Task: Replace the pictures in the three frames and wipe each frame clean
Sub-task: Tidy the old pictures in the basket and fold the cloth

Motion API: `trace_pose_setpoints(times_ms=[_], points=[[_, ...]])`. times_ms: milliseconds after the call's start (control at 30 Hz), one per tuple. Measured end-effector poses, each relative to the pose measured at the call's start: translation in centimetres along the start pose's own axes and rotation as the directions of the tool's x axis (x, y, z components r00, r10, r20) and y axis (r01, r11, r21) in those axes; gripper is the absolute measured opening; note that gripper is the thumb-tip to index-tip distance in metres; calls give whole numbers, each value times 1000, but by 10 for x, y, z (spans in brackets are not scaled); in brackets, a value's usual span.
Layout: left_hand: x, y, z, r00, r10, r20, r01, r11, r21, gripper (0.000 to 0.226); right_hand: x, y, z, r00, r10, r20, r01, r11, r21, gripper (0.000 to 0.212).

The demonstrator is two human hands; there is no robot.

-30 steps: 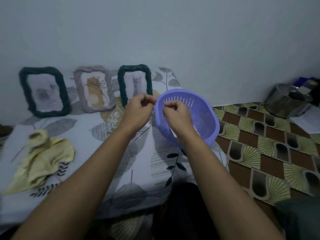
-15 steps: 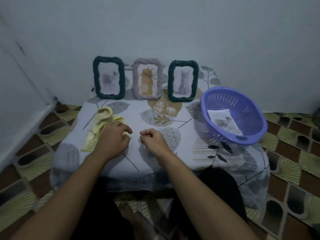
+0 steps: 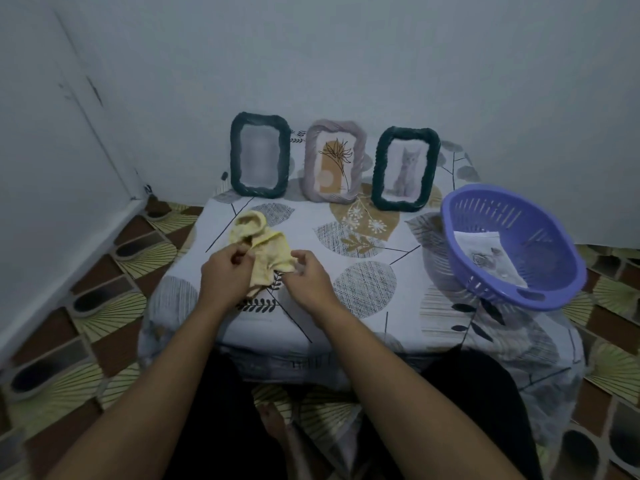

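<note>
So we've got the yellow cloth (image 3: 261, 249) in the middle-left of the frame, crumpled on the table (image 3: 363, 317). Our left hand (image 3: 227, 275) pinches its near-left edge and our right hand (image 3: 310, 277) pinches the right corner. The cloth runs up and away from our fingers toward the left dark frame (image 3: 260, 154), the closest frame, so we'd guess wiping starts there, left hand nearer.

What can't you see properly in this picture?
- Picture in the left dark green woven frame: head view, too blurred to tell.
- Paper pictures in the purple plastic basket: too small, partly behind the rim.
- Part of the crumpled yellow cloth: covered by the left hand and right hand.
- Table legs: hidden under the leaf-patterned tablecloth.
</note>
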State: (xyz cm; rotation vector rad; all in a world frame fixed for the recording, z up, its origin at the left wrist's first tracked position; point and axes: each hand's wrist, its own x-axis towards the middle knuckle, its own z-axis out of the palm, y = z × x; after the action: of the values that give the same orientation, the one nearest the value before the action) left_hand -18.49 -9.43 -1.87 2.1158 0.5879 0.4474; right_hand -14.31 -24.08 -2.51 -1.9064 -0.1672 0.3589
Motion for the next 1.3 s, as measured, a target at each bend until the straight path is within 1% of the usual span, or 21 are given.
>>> trace_pose_setpoints(times_ms=[100,167,233,300,400,433,467,533,567,667,733,767,800,867,900,967,1033,1100,1133,1233,1300], points=[[-4,21,-2,986,160,37,-158,986,-52,12,0,1,-14,989,-145,-21,142,985,-100,67],[-9,40,-5,968,232,92,-220,967,-127,10,-3,-5,-29,967,-256,-5,253,958,-138,70],[-14,60,-7,942,301,148,-272,944,-185,16,-5,-14,-46,929,-369,19,363,904,-224,65],[-17,78,-10,906,377,194,-329,914,-239,15,-8,-24,-64,892,-448,61,445,848,-288,59],[-15,98,-14,858,464,220,-387,866,-317,15,-12,-35,-88,863,-503,33,489,819,-300,39],[-13,103,-16,854,476,211,-396,856,-331,14,-15,-38,-96,865,-502,11,488,835,-253,36],[-10,107,-17,855,480,197,-401,852,-337,13,-18,-42,-104,876,-483,4,477,864,-162,30],[-5,112,-21,857,483,181,-408,849,-335,14,-25,-49,-120,898,-439,32,439,898,5,17],[-5,115,-21,853,489,182,-417,848,-328,14,-28,-52,-126,903,-428,32,427,903,44,19],[-8,123,-23,834,506,222,-419,841,-342,8,-31,-59,-143,929,-369,-29,369,916,161,36],[-10,124,-26,815,485,318,-366,855,-366,20,-30,-61,-150,935,-350,-55,354,916,187,36],[-10,124,-26,796,472,378,-355,871,-339,26,-29,-61,-153,937,-344,-64,350,919,181,36],[-8,123,-27,772,465,433,-382,884,-269,28,-28,-61,-155,939,-337,-74,345,922,176,37],[-5,120,-24,742,466,482,-492,867,-81,25,-26,-60,-155,942,-323,-91,334,925,180,41],[-3,118,-22,741,468,481,-526,851,-18,25,-25,-60,-155,942,-318,-110,333,926,176,44],[-2,115,-19,781,443,441,-518,853,61,25,-24,-60,-156,939,-296,-177,326,930,169,45],[-1,114,-19,849,406,338,-464,879,111,24,-21,-59,-160,924,-285,-257,328,934,142,46],[2,114,-20,904,375,205,-401,910,105,19,-18,-55,-165,896,-319,-310,347,937,41,53],[3,115,-21,918,367,152,-383,919,95,16,-16,-52,-168,885,-337,-322,352,936,-12,54],[5,118,-22,939,334,81,-338,940,41,13,-12,-49,-174,868,-363,-338,345,932,-115,44],[6,120,-23,955,295,20,-294,955,-20,12,-11,-49,-177,879,-365,-306,333,930,-154,25]])
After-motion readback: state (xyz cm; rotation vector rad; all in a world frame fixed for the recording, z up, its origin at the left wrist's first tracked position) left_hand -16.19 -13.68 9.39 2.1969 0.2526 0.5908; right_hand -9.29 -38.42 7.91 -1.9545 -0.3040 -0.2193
